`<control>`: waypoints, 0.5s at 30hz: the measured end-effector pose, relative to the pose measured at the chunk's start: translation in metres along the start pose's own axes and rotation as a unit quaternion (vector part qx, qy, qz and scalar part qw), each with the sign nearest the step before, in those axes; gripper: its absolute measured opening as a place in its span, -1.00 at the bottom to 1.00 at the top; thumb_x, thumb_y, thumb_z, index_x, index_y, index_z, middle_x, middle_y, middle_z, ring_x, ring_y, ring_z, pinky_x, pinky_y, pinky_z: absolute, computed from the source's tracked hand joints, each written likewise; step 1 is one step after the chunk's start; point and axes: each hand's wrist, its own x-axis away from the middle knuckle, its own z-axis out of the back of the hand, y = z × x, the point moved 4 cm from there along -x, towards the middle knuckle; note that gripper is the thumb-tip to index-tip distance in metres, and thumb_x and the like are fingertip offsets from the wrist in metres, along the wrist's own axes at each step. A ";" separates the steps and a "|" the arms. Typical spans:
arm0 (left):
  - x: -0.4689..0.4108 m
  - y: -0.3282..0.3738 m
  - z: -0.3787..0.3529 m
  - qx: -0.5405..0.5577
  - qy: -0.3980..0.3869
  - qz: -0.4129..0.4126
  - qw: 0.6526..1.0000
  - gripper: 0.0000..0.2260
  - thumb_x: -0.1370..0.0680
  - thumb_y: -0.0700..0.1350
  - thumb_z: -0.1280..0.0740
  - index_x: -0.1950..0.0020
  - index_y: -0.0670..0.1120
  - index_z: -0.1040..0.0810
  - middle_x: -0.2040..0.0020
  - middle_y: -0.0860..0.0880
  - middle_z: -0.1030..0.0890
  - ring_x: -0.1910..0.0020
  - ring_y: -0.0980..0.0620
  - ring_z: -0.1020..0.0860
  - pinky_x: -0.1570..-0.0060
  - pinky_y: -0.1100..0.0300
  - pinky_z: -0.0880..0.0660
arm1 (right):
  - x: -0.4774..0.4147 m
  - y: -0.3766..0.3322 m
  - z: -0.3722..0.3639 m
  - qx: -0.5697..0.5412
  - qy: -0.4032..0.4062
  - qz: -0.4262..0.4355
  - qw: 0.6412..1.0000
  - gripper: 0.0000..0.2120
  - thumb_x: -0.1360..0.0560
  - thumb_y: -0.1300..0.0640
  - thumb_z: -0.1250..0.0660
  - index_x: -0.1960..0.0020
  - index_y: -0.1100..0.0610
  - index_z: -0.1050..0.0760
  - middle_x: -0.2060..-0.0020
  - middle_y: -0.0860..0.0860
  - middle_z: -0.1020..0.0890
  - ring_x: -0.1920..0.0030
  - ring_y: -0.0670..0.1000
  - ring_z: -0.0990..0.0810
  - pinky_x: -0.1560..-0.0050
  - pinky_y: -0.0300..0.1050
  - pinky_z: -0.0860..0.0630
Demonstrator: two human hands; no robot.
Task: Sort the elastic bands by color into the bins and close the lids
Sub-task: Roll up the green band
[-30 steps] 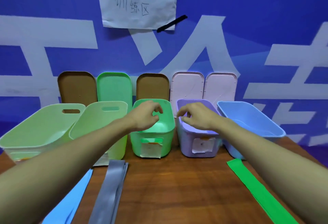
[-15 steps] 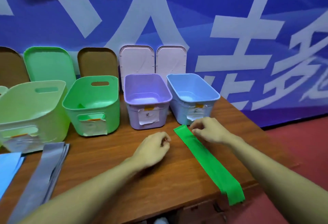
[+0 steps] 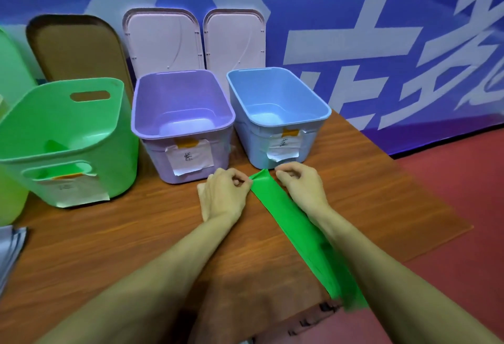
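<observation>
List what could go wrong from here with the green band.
1. The left hand pinches only one far corner of the green band, and it is unclear whether the right hand grips it. The band's near end hangs over the edge of the table, so it might slide off.
2. The green bin stands beyond the purple bin, so the long band may trail into the purple one when carried across.

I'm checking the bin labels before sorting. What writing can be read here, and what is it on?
"紫", probably: one handwritten character on the purple bin label.
Blue bin label: one handwritten character, too blurred to read.
Green bin label: writing too faint to read.
Wall banner: large white characters cut off by the frame, not readable.
</observation>
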 end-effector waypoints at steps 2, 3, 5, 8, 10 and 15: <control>0.002 0.001 0.001 0.014 0.004 -0.010 1.000 -0.93 -0.48 0.07 -0.35 0.17 0.11 -0.57 0.12 0.13 -0.52 -0.02 0.10 -0.52 -0.02 0.11 -0.24 | 0.002 0.006 -0.003 -0.034 0.050 -0.025 0.998 -0.93 -0.42 0.14 -0.39 0.22 0.03 -0.63 0.31 -0.05 -0.68 0.19 -0.04 -0.64 0.06 -0.13 -0.55; 0.003 0.002 0.001 0.029 0.004 -0.014 0.999 -0.94 -0.49 0.05 -0.34 0.15 0.09 -0.56 0.12 0.14 -0.51 -0.01 0.12 -0.52 -0.02 0.13 -0.22 | 0.003 0.009 -0.005 -0.046 0.067 -0.036 0.996 -0.92 -0.41 0.12 -0.38 0.23 0.03 -0.64 0.32 -0.04 -0.68 0.19 -0.01 -0.64 0.06 -0.08 -0.56; 0.007 0.003 0.002 0.061 -0.010 -0.017 0.998 -0.96 -0.50 0.00 -0.32 0.14 0.07 -0.52 0.15 0.15 -0.49 0.03 0.12 -0.51 -0.05 0.16 -0.21 | 0.001 0.010 -0.010 -0.032 0.062 -0.049 0.996 -0.91 -0.39 0.07 -0.36 0.22 -0.01 -0.64 0.30 -0.06 -0.68 0.16 0.00 -0.64 0.03 -0.04 -0.55; 0.011 0.002 0.004 0.119 -0.041 -0.005 0.992 -0.91 -0.50 -0.07 -0.30 0.19 0.06 -0.44 0.33 0.13 -0.53 0.09 -0.01 -0.52 -0.08 0.10 -0.35 | -0.002 0.007 -0.013 0.029 0.045 -0.068 0.996 -0.90 -0.37 -0.02 -0.35 0.18 -0.06 -0.64 0.25 -0.12 -0.68 0.10 -0.04 -0.63 0.01 -0.07 -0.54; 0.013 0.001 0.004 0.157 -0.050 -0.004 0.986 -0.90 -0.49 -0.11 -0.29 0.19 0.04 -0.42 0.38 0.11 -0.57 0.14 -0.03 -0.54 0.02 0.10 -0.42 | -0.003 0.006 -0.012 0.055 0.049 -0.079 0.994 -0.89 -0.38 -0.03 -0.37 0.17 -0.05 -0.64 0.24 -0.12 -0.68 0.09 -0.04 -0.62 0.03 -0.12 -0.51; 0.015 0.004 0.005 0.157 -0.095 -0.047 0.982 -0.93 -0.46 -0.15 -0.32 0.19 0.00 -0.46 0.42 0.18 -0.60 0.23 0.09 -0.56 0.04 0.14 -0.43 | -0.005 0.002 -0.013 0.086 0.043 -0.086 0.992 -0.84 -0.37 -0.06 -0.46 0.10 -0.02 -0.66 0.23 -0.09 -0.66 0.07 -0.02 -0.61 0.06 -0.18 -0.46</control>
